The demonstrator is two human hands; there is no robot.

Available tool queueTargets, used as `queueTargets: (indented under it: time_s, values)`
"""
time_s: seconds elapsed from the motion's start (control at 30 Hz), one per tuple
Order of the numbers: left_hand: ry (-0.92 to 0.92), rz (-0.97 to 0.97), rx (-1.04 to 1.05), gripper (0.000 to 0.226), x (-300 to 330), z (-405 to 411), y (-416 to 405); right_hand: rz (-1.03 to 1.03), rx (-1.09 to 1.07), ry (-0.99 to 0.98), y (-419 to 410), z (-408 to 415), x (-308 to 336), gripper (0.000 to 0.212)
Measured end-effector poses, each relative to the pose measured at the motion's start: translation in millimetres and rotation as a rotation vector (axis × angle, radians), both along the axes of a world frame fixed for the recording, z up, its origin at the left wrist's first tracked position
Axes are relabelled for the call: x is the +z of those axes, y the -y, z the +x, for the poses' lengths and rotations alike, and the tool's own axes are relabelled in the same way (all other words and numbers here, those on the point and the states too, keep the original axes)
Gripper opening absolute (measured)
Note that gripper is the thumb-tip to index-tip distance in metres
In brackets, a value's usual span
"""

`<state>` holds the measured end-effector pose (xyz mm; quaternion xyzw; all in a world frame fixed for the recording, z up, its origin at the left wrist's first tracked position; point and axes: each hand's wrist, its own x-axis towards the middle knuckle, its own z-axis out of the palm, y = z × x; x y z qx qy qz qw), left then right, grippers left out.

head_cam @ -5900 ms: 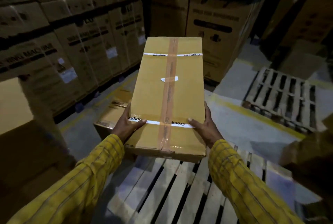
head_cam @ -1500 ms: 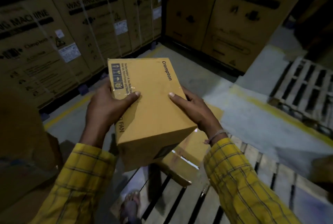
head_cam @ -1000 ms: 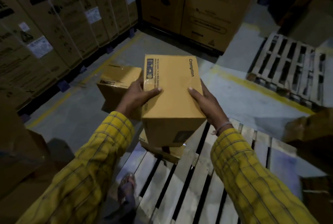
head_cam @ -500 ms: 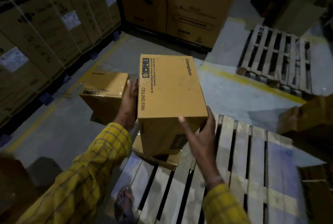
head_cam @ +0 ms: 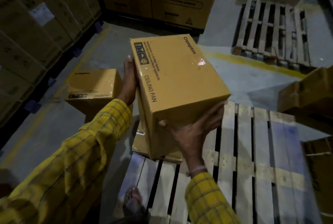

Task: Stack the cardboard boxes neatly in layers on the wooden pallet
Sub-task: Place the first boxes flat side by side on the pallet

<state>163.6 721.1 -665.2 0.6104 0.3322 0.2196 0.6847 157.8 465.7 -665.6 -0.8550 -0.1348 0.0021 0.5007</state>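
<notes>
Mostly bare slats on the wooden pallet [head_cam: 248,160], so early going. Right hand [head_cam: 191,130] spread under the ceiling-fan box [head_cam: 178,86], left hand [head_cam: 129,79] flat against its side, carried above one box already laid [head_cam: 142,144] at the far corner. Beyond, another box [head_cam: 93,85] waiting on the floor.

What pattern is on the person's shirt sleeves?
Yellow with a dark checked, plaid-like grid. The head view shows it best on the left sleeve.
</notes>
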Motion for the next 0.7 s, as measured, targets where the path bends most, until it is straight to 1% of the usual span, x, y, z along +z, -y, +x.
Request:
queueTargets:
  time_s: [0.03,0.1,0.17,0.27,0.33,0.4,0.47,0.5,0.53,0.6,0.7]
  values:
    - [-0.03,0.089,-0.011,0.067,12,1,10,0.005,0.019,0.051,8,14,3,0.17]
    - [-0.054,0.252,-0.018,0.054,28,-2,23,0.047,0.069,0.08,26,47,14,0.16]
    - [-0.038,0.306,-0.033,0.052,35,-10,35,0.088,0.102,0.051,43,76,28,0.151]
    - [-0.024,0.303,-0.016,0.059,19,-31,51,0.078,0.24,-0.03,58,101,28,0.136]
    - [-0.024,0.292,-0.009,0.067,-2,-47,65,0.087,0.298,-0.141,59,112,7,0.116]
    - [-0.063,0.254,-0.031,0.073,-25,-60,78,0.164,0.324,-0.316,59,115,-14,0.091]
    - [-0.096,0.191,-0.07,0.076,-40,-69,85,0.215,0.326,-0.439,61,110,-31,0.074]
    - [-0.107,0.159,-0.094,0.076,-47,-72,87,0.222,0.32,-0.466,64,102,-34,0.068]
    - [-0.11,0.123,-0.113,0.074,-53,-77,89,0.233,0.314,-0.479,68,91,-36,0.064]
    - [-0.143,0.059,-0.143,0.072,-68,-88,95,0.245,0.31,-0.506,79,64,-44,0.064]
    - [-0.195,-0.01,-0.178,0.08,-87,-100,110,0.21,0.274,-0.537,94,38,-67,0.077]
